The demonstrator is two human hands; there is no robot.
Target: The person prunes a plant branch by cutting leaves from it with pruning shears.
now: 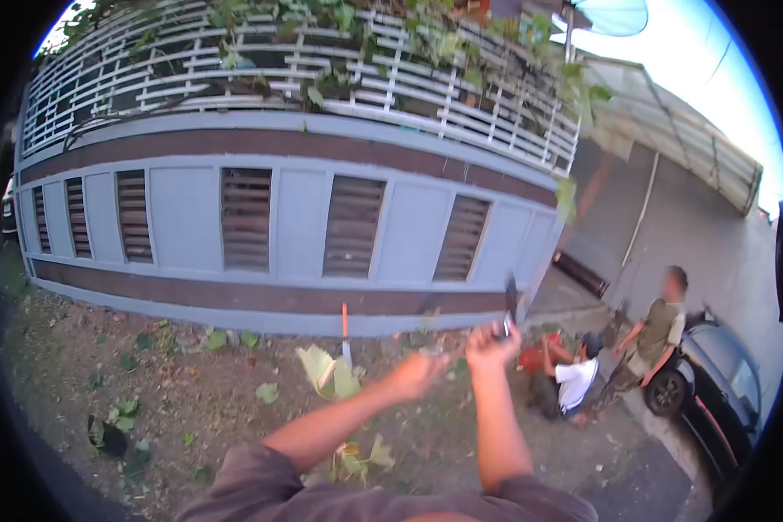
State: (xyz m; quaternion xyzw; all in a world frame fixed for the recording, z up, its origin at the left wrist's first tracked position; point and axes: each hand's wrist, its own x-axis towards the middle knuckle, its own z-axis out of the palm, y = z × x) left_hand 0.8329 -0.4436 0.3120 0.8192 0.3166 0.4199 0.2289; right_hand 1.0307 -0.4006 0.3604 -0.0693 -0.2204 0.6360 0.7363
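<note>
Dark tool (511,300): in the right hand (493,344), fingers closed around its lower end; long part rising above them, toward the wall (300,217).
Left hand (418,375): near, just left of the right hand; fingers curled, whether pinching anything cannot be told.
Pale leaf (317,369): left of the left hand, beyond the forearm.
Orange-handled tool (345,322): farther left, at the wall's foot, apart from both hands.
Two people: right, one crouching (574,383), one standing (657,335), beside a black car (722,383).

l hand (416,375), r hand (491,346) fwd
</note>
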